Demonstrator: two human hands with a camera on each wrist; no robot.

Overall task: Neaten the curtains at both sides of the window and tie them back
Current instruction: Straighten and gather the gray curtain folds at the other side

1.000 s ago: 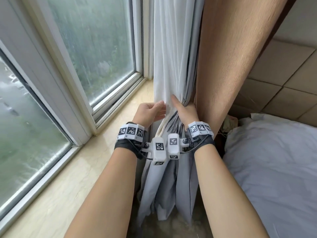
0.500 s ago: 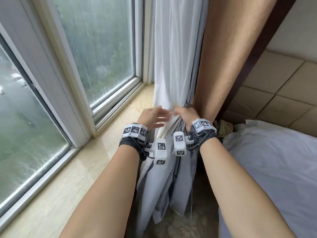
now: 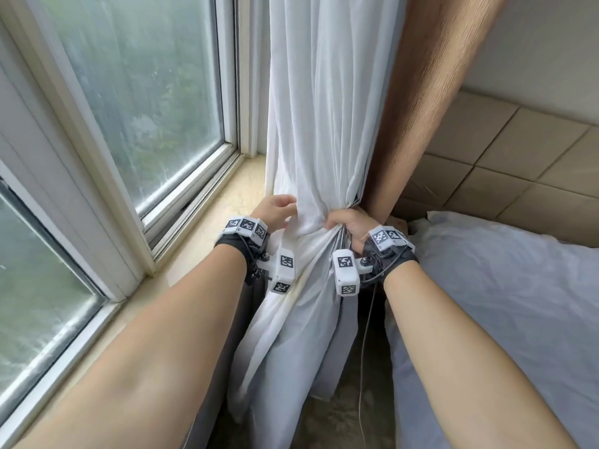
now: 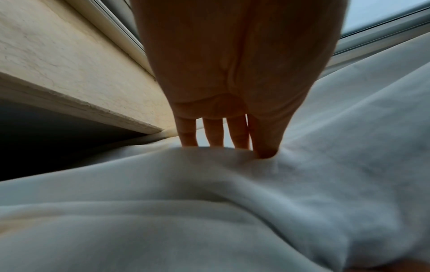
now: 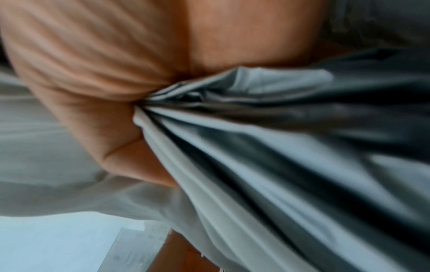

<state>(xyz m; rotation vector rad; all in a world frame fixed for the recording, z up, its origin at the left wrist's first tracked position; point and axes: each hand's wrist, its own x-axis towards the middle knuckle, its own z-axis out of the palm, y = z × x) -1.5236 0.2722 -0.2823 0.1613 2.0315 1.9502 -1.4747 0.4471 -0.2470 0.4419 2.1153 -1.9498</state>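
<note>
A white sheer curtain hangs beside the window and is bunched to a waist at hand height, with grey fabric gathered in the same bunch. My right hand grips that bunch in a fist; in the right wrist view the folds run into the closed palm. My left hand lies at the curtain's left edge. Its fingers are straight and push into the white cloth, and a fold hides the fingertips.
A brown textured curtain or panel hangs just right of the white one. The marble sill and window frame run along the left. A white pillow lies at the right below a tiled wall. A thin cord dangles by my right wrist.
My right hand has closed from a loose hold into a fist, drawing the curtain into a tighter bunch. My left hand has shifted to the curtain's left edge.
</note>
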